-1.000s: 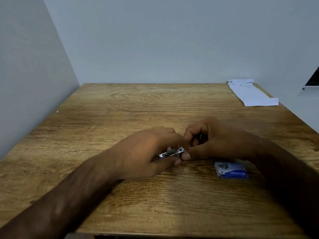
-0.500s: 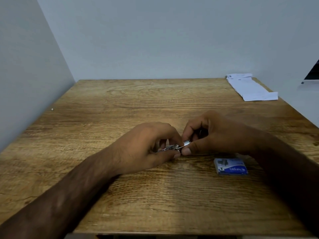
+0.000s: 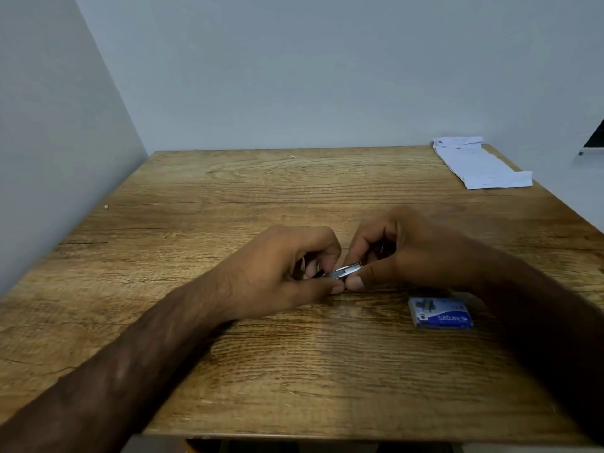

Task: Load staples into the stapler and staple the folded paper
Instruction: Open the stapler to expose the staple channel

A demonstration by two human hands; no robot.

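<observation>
Hands at loading stage: left hand (image 3: 287, 273) and right hand (image 3: 402, 256), both clamped on the small silver metal stapler (image 3: 346, 272) just left of the blue cardboard staple box (image 3: 439, 313), apparently steadying it for staples; folded white paper (image 3: 480, 165) waits well beyond the box on the wooden tabletop (image 3: 294, 371).

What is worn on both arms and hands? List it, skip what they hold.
Nothing worn shows. The left hand and right hand are gloveless, left forearm and right forearm bare to the picture's edge: no sleeves, watch or bracelet. No ring on the visible fingers.
</observation>
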